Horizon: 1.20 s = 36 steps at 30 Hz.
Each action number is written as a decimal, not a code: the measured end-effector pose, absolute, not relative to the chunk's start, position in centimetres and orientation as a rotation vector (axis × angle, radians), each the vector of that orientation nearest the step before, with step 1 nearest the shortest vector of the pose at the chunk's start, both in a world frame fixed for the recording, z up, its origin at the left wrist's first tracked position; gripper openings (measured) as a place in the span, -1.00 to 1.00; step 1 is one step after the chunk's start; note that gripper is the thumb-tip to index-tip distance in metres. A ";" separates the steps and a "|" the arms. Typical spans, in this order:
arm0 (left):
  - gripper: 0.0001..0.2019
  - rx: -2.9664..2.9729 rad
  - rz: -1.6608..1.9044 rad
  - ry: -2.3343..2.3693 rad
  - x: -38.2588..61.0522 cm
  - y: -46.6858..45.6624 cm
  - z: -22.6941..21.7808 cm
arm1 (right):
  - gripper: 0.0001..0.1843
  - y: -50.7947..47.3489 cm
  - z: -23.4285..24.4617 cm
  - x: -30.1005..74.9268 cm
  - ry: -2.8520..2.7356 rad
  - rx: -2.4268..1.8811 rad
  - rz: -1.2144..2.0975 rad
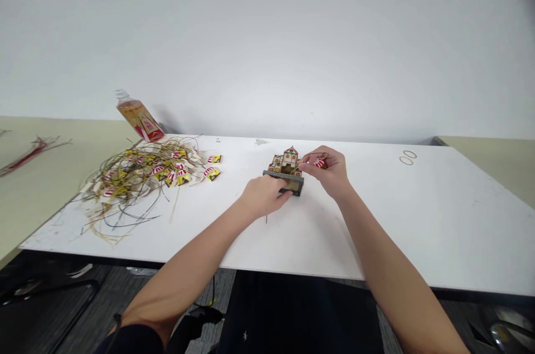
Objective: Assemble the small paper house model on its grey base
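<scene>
A small model house [289,163] with a decorated front and a dark base lies on the white table in front of me. My left hand [264,195] is closed on its base, with the fingers partly hidden by it. At the house's right side my right hand [328,170] pinches a small red-and-white striped piece [321,163] with thin dark wire on it. The wire runs toward the house front; whether it goes inside I cannot tell.
A heap of wired striped-and-yellow pieces [137,170] spreads over the table's left side. Behind it a drink bottle [140,117] leans at a tilt. Two thin rings [406,160] lie at the right. Red wires [31,153] lie on the left-hand table.
</scene>
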<state>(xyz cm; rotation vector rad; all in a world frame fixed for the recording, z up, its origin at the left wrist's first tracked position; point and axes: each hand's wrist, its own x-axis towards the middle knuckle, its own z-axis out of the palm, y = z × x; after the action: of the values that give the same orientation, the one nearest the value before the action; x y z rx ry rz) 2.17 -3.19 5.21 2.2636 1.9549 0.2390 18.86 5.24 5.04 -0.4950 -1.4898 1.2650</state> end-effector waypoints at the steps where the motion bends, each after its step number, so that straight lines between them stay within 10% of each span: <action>1: -0.73 2.255 0.218 1.955 2.2 -3.2 5.3 | -0.67 5.3 5.1 18.9 -1.507 -0.490 1.296; 36: -0.72 2.041 0.450 1.966 2.2 -2.9 4.4 | -0.52 5.4 4.2 17.2 -1.311 -1.104 1.620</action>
<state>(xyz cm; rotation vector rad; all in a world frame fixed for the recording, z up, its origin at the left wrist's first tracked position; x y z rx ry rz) 2.19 -2.93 4.44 2.0405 1.9657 0.4503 17.17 5.41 4.18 -1.1043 -1.3111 1.6202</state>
